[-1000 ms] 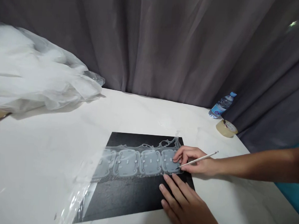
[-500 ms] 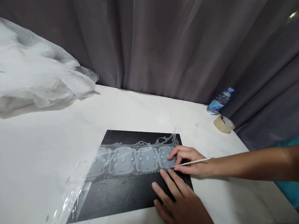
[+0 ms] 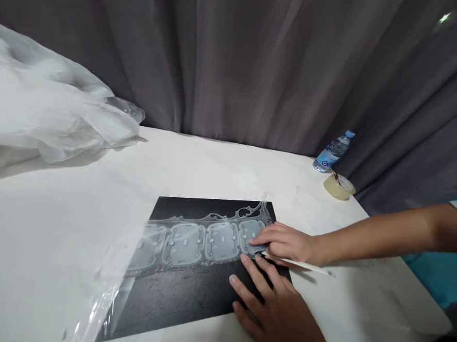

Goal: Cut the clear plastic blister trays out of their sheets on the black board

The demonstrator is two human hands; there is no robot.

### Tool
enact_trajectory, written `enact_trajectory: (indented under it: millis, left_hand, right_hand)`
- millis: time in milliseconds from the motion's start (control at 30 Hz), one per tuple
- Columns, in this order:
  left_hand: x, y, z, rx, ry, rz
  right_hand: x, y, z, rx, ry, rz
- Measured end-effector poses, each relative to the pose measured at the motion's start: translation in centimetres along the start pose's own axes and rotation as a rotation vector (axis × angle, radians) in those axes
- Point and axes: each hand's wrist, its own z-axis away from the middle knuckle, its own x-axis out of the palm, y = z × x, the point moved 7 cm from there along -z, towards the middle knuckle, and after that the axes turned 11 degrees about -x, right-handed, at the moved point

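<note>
Fingers spread, my left hand [image 3: 270,307] lies on the lower right part of a black board [image 3: 182,297], its fingertips at the lower edge of a clear plastic strip. My right hand [image 3: 288,243] is closed around a thin white stick [image 3: 304,265], whose dark tip is low on the strip's rightmost panel. Its index finger rests on that panel. The strip carries several rounded translucent panels [image 3: 184,244] with small raised studs. Ragged clear film edges the strip, with a curly piece [image 3: 245,212] at its upper right. My right thumb is mostly hidden.
Crumpled white sheeting [image 3: 50,108] lies on the white table [image 3: 175,162] at the far left. A water bottle [image 3: 332,152] and a tape roll [image 3: 339,187] with a small dark item on it stand at the back right. Grey curtain [image 3: 227,62] hangs behind. Clear film trails off the board's left side.
The white stick has swung so that its rear end points lower right instead of slightly up. My right hand has flattened, its index finger stretched over the panel. The whole view has shifted slightly.
</note>
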Motion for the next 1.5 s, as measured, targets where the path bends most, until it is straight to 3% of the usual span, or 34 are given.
enact_trajectory:
  millis: [100,267,333,400,500,633,700,800,867,967,1033,1167,1333,1500]
  left_hand:
    - [-0.4,0.2,0.5,0.026,0.144,-0.207]
    - [-0.6,1.2,0.5,0.063,0.224,-0.281]
    - [-0.7,1.2,0.4,0.042,0.236,-0.271]
    - [-0.6,1.2,0.3,0.025,0.221,-0.271]
    - [-0.4,0.9,0.1,0.009,0.19,-0.258]
    - [-0.8,1.7,0.0,-0.032,0.2,-0.153]
    - [-1.1,3.1,-0.3,-0.055,0.189,-0.025]
    - [-1.1,5.4,-1.7,-0.17,0.073,0.329]
    - [-0.6,6.0,-3.1,-0.326,-0.007,0.487]
    - [-0.1,6.0,-5.3,-0.421,-0.055,0.508]
    - [0.1,5.3,-6.4,-0.438,-0.065,0.507]
    - [0.0,3.6,-7.0,-0.44,-0.033,0.531]
    - [0.0,3.1,-7.1,-0.396,-0.026,0.605]
    - [0.2,2.9,-7.4,-0.36,-0.014,0.606]
  right_hand:
    - [-0.8,0.2,-1.1,-0.031,-0.028,-0.019]
    - [-8.4,2.9,-3.2,0.121,0.309,0.002]
    - [-10.1,3.3,-4.3,0.079,0.288,0.05]
    - [-10.4,3.2,-5.1,0.039,0.245,0.065]
    - [-8.8,2.0,-5.2,-0.042,0.166,0.136]
    - [-6.1,-1.0,-4.2,-0.305,0.008,0.501]
    - [-6.6,-1.9,-3.4,-0.364,0.05,0.65]
    - [-8.8,-2.8,-2.4,-0.363,0.167,0.759]
    - [-10.0,-2.5,-1.9,-0.279,0.176,0.571]
    - [-9.6,0.2,-0.9,0.103,0.15,-0.274]
    - [-8.5,1.6,-0.3,0.301,0.202,-0.639]
    - [-8.3,3.9,-0.5,0.442,0.351,-0.771]
    - [-6.5,4.7,-1.3,0.632,0.284,-1.023]
    - [-5.6,4.8,-1.5,0.639,0.347,-0.976]
